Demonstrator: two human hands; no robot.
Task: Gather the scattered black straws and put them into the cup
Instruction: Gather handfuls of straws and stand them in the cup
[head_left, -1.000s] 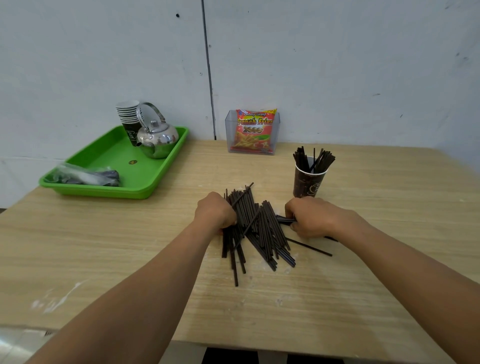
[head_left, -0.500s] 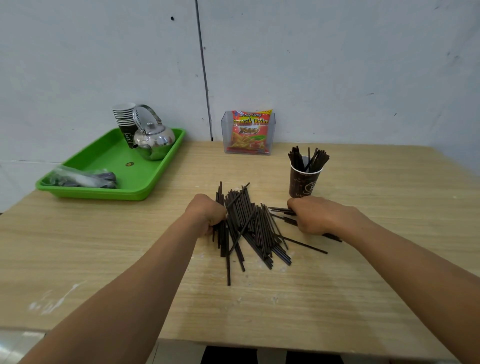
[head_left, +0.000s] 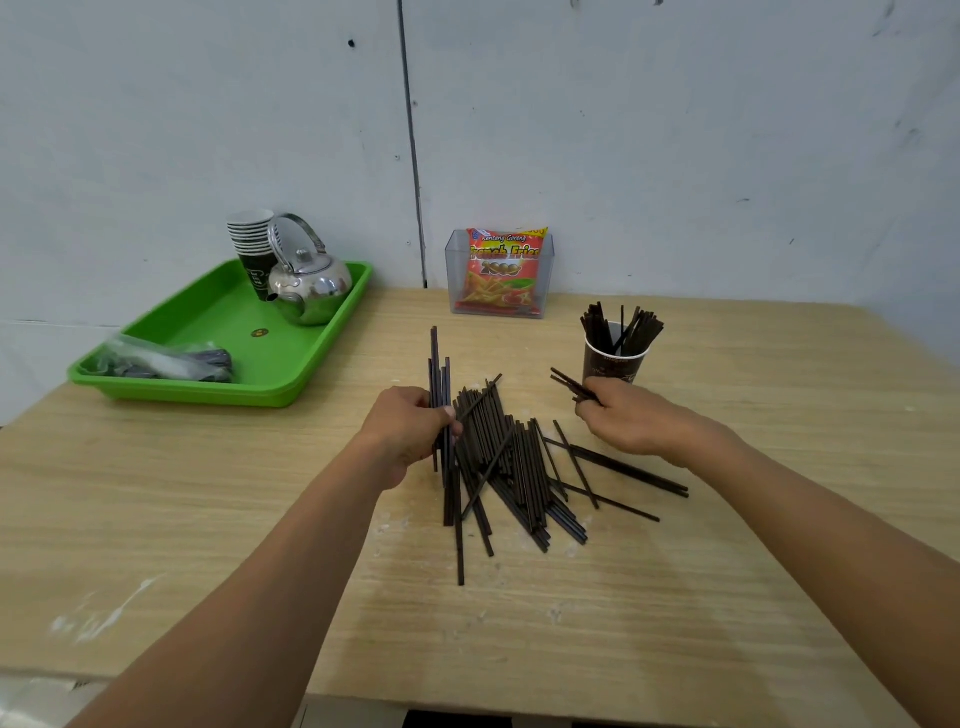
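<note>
1. Two bare hands are seen over a wooden table (head_left: 727, 597), one at each side of a loose pile of black straws (head_left: 511, 467) that is spread near its middle.
2. A small bundle of straws (head_left: 439, 364) is gripped by the left hand (head_left: 410, 436), with fingers and thumb curled round it; its far ends are pointed toward the wall.
3. A few straws (head_left: 571, 384) are pinched in the curled fingers of the right hand (head_left: 631, 423), their tips angled up and leftward.
4. The cup (head_left: 613, 366) is stood just behind the right hand and is partly filled with upright straws (head_left: 623, 327).
5. Several single straws (head_left: 623, 467) are scattered right of the pile.
6. At the far left, a kettle (head_left: 311, 286), stacked paper cups (head_left: 252, 239) and a plastic bag (head_left: 161, 361) are held on a green tray (head_left: 208, 397); a snack packet (head_left: 501, 270) is kept in a clear holder (head_left: 546, 296) by the wall.
</note>
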